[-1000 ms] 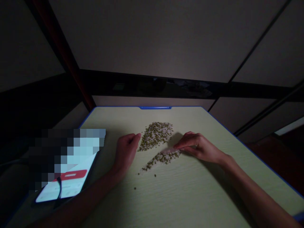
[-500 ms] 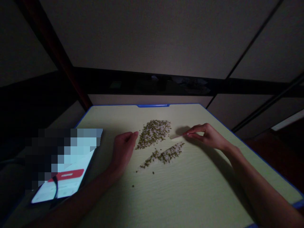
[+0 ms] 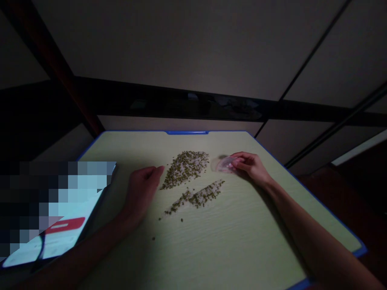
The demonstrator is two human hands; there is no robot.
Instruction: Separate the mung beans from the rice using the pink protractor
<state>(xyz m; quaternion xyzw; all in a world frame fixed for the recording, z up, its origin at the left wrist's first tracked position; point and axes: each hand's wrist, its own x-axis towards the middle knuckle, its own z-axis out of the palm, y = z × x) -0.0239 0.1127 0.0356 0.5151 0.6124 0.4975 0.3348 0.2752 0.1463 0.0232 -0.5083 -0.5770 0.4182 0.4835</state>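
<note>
A mound of small green beans mixed with white grains (image 3: 187,167) is spread on the pale table. Nearer to me lies a narrower streak of the same mix (image 3: 205,194), with a few loose beans by its near end. My right hand (image 3: 249,165) pinches a thin, see-through plastic piece with a rounded edge (image 3: 222,164), just right of the mound and above the tabletop. At the mound's left edge is my left hand (image 3: 142,189), fingers curled in and thumb pointing towards the beans; whether anything is inside is hidden.
The table (image 3: 242,241) has a blue rim and a blue handle-like strip (image 3: 187,132) at its far edge. On the left a lit tablet-like screen (image 3: 63,241), partly pixelated, lies beside my left forearm. Dark panels rise behind the table.
The plastic piece has turned from edge-on to showing its broad face, as my right hand tilts it. My view has shifted slightly right; the bean piles look the same.
</note>
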